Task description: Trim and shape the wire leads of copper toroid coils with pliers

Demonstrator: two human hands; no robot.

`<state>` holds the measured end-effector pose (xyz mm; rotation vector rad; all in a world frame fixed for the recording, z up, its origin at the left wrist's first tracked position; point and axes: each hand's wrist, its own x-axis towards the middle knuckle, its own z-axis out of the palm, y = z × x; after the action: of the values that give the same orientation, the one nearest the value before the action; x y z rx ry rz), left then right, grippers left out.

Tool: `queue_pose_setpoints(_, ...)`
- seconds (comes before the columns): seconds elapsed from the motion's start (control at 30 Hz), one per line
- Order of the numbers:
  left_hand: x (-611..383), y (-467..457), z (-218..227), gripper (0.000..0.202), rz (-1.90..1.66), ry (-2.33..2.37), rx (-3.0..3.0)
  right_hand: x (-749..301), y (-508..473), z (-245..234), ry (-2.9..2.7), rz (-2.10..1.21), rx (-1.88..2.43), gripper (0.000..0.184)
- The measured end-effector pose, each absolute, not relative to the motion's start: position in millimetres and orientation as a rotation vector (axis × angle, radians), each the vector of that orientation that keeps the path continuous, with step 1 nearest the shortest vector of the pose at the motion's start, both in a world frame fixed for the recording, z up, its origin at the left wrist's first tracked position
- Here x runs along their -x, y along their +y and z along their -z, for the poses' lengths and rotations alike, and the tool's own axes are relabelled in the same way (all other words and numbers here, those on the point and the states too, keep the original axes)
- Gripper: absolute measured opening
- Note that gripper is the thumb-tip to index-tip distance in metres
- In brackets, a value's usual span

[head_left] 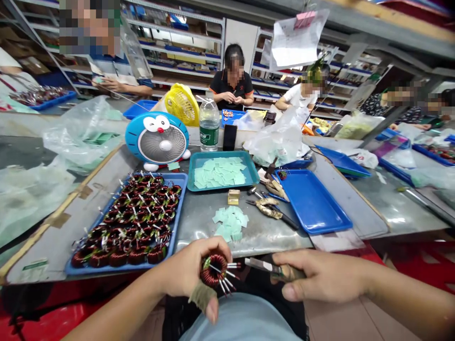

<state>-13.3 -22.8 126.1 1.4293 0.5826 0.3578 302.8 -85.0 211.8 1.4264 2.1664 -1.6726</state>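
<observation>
My left hand (188, 272) is closed around a copper-wound ring coil (213, 269) with several bare wire ends sticking out to the right; a green wrap covers my thumb. My right hand (320, 277) grips a metal hand tool (265, 266), pliers or cutters, whose tip points left at the coil's wire ends. Both hands are over my lap, just below the table's front edge. A blue tray (177, 208) full of similar coils lies on the table to the left. A loose pile of pale green paper pieces (231, 223) sits just beyond my hands.
A teal tray (222, 187) holds more green pieces. An empty blue tray (313, 201) lies to the right, with several pliers (270, 206) beside it. A cartoon desk fan (158, 140), water bottle (209, 124), phone and plastic bags stand farther back. Other people work at tables behind.
</observation>
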Motion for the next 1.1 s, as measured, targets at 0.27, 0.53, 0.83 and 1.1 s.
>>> queue_pose_setpoints(0.27, 21, -6, -156, 0.076, -0.209, 0.301, -1.805, -272, -81, -228, 2.109, 1.526, -1.304, 0.017)
queue_pose_setpoints(0.53, 29, -8, -162, 0.075, -0.068, 0.393, -1.746, -256, -72, -237, 2.111, 1.550, -1.197, 0.017)
queue_pose_setpoints(0.83, 29, -6, -156, 0.051, -0.245, 0.266, -1.931, -243, -78, -237, 2.161, 1.538, -1.235, 0.026)
queue_pose_setpoints(1.1, 32, -8, -152, 0.045, -0.264, 0.257, -1.942, -235, -92, -243, 2.118, 1.335, -1.366, 0.020)
